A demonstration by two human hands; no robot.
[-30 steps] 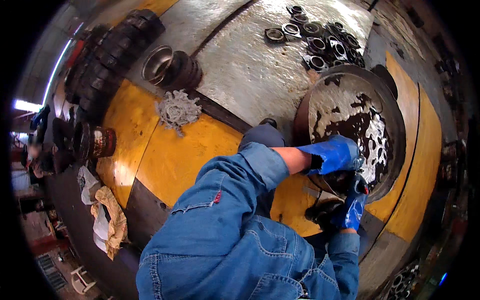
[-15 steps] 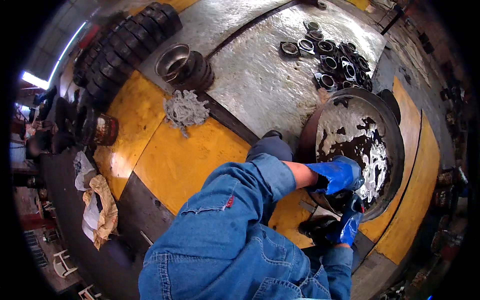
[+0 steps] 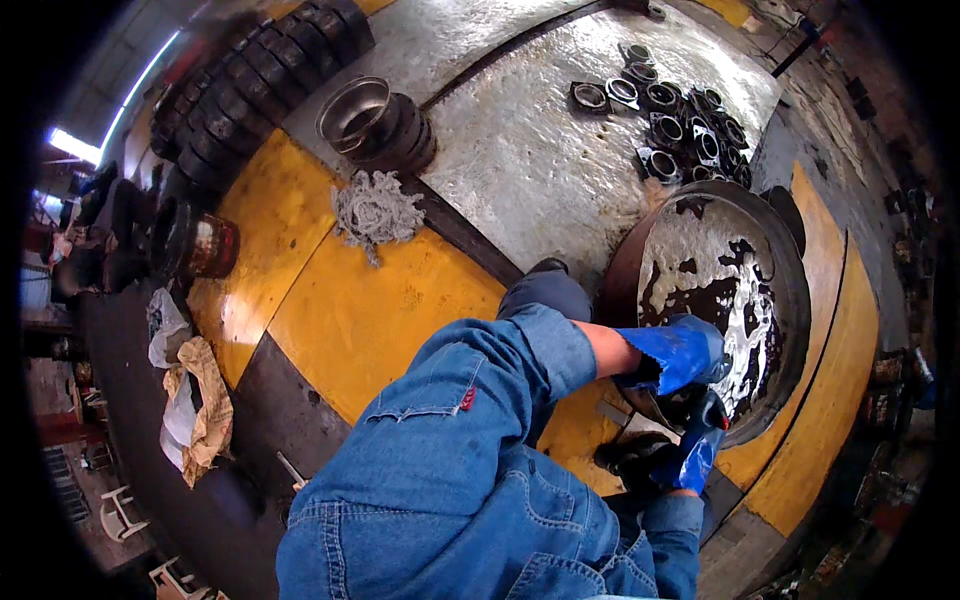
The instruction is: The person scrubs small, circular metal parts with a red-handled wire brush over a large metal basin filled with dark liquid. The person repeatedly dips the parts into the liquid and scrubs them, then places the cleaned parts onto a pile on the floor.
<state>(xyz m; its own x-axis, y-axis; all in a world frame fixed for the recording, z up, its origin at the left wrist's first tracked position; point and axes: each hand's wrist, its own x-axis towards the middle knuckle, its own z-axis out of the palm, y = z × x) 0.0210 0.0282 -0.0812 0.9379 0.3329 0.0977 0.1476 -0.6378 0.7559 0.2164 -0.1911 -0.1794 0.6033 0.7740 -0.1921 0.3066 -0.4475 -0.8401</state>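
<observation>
At ten o'clock lies a tangled grey fibre heap (image 3: 378, 212). Toward half past three, the gloved left hand (image 3: 682, 352) reaches over dark liquid (image 3: 692, 306) in a round basin (image 3: 622, 265); the right hand (image 3: 703, 430) is by its near rim at four. I cannot tell whether their fingers grip anything. The basin, at three o'clock, should be heavy, stiff and slippery: take it by opposite sides of the rim.

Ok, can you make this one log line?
left hand: gloved, over basin; right hand: gloved, at basin's near edge; metal rings: beyond basin
</observation>
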